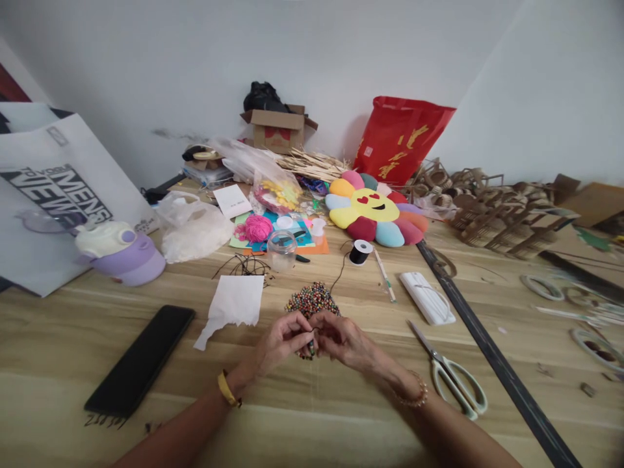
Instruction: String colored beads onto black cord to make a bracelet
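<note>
Both hands meet over the near side of a pile of small multicoloured beads (312, 298) on the wooden table. My left hand (285, 338) is closed in a pinch on a thin black cord (316, 329). The fingers of my right hand (341, 338) pinch the same cord just beside it. A few beads hang or lie just below the fingertips; whether they are threaded on the cord I cannot tell. Beyond the pile stands a spool of black cord (361, 252), with a loose strand running down towards the beads.
White-handled scissors (455, 380) lie right of my right hand, near a white power bank (427, 298). A black phone (141, 361) and torn white paper (234, 302) lie to the left. A glass jar (281, 250), pink yarn (257, 229) and a flower cushion (374, 207) stand farther back.
</note>
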### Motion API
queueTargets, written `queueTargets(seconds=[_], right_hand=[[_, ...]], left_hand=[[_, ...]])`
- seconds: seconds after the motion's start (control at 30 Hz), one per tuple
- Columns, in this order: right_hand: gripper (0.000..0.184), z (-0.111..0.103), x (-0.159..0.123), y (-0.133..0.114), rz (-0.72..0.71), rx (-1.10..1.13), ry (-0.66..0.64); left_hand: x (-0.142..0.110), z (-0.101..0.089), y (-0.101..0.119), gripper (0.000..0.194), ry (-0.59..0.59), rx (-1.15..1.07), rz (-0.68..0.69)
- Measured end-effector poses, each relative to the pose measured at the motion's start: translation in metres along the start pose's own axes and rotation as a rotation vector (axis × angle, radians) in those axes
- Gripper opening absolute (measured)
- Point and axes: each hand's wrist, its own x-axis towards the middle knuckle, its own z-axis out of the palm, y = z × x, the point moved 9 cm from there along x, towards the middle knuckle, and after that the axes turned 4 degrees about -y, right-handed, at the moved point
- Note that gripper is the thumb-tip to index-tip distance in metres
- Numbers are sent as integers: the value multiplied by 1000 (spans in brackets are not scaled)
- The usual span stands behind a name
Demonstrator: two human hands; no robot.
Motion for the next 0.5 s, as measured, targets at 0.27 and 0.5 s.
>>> queueTargets(seconds=[0.27, 0.5], right_hand=[[21, -11, -2, -6, -21, -233, 90], [16, -4, -8, -22, -45, -337, 31]], left_hand=[[-1, -8, 13, 35, 108, 107, 40], [-5, -14, 24, 31, 252, 418, 138]])
